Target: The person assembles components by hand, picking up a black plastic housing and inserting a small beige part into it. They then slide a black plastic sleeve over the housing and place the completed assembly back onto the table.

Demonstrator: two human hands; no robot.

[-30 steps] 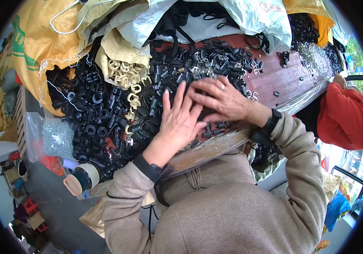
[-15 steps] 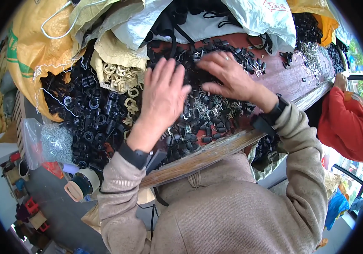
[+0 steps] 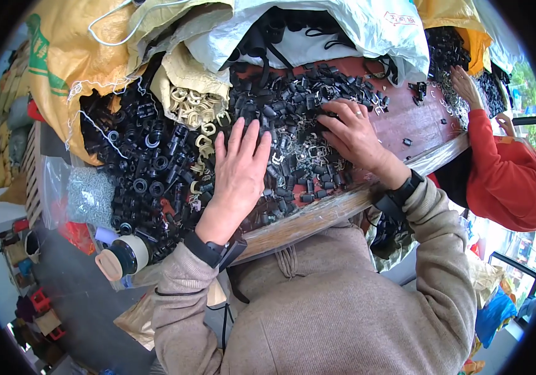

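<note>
My left hand [image 3: 237, 178] rests flat on the pile with its fingers stretched and slightly spread, holding nothing I can see. It lies between beige plastic rings [image 3: 205, 140] and a heap of small black plastic pieces [image 3: 287, 90]. Over the right side of that heap, my right hand [image 3: 358, 140] hovers or touches with bent fingers apart; its fingertips reach in among the pieces, and I see nothing gripped. Small shiny metal clips [image 3: 308, 150] lie mixed with the black pieces between my hands.
Larger black round fittings [image 3: 155, 162] spill from a yellow sack [image 3: 62, 75] on the left. A clear bag of small grey pieces [image 3: 90, 197] sits at the table's left edge. White sacks [image 3: 380, 31] line the back. A co-worker's red sleeve [image 3: 490, 150] reaches in at right.
Both hands have drawn back toward me, and the right has also shifted right, uncovering black pieces at the back. The co-worker's hand now extends over the far right parts.
</note>
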